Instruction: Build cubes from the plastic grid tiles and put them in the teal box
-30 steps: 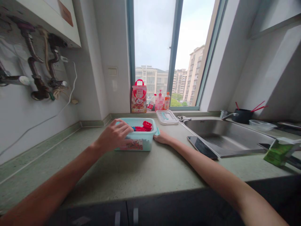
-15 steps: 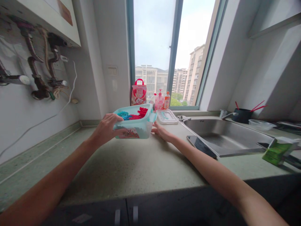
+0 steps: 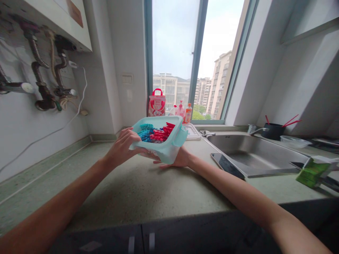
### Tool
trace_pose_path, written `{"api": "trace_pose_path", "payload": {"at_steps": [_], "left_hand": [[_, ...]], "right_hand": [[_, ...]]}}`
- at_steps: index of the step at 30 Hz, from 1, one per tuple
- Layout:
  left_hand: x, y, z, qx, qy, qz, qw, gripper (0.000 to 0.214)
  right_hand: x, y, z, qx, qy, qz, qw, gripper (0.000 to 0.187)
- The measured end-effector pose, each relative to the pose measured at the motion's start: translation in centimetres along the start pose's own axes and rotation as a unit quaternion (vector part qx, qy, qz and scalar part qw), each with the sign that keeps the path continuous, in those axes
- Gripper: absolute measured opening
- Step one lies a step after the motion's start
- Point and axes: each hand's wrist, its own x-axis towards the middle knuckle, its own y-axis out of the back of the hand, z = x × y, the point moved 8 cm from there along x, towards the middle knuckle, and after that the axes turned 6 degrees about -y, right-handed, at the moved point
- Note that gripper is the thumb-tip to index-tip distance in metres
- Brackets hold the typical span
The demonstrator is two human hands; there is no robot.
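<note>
A mint-green plastic storage box [image 3: 169,152] is held above the counter, tilted so its open top faces me. Inside lie teal and blue pieces [image 3: 145,134] on the left and red ones [image 3: 165,132] on the right, which look like clothes pegs. My left hand [image 3: 124,143] grips the box's left end, fingers over the rim and thumb along the front wall. Under the right end is my right hand [image 3: 181,158], bearing the box from below with its fingers reaching left. Part of that hand is hidden by the box.
Behind the box lies a white lid [image 3: 192,132], beside a pink pump bottle [image 3: 180,110] and a pink bag [image 3: 156,104] at the window. A phone [image 3: 227,165] rests by the steel sink [image 3: 249,151]. Further right are a green packet [image 3: 314,172] and a black pot [image 3: 272,130].
The box has tipped toward me, showing more of its contents. My right hand has moved from beside its right end to underneath it. The left hand keeps its hold.
</note>
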Motion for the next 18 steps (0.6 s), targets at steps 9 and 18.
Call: {"api": "trace_pose_path", "payload": {"at_steps": [9, 18], "left_hand": [[-1.0, 0.1, 0.1, 0.033, 0.0, 0.113, 0.993, 0.043], [-2.7, -4.4, -2.1, -0.117, 0.1, 0.013, 0.988, 0.065]], "right_hand": [[-0.5, -1.6, 0.3, 0.148, -0.059, -0.073, 0.985, 0.091], [-0.4, -1.2, -0.7, 0.181, 0.029, -0.019, 0.983, 0.1]]}}
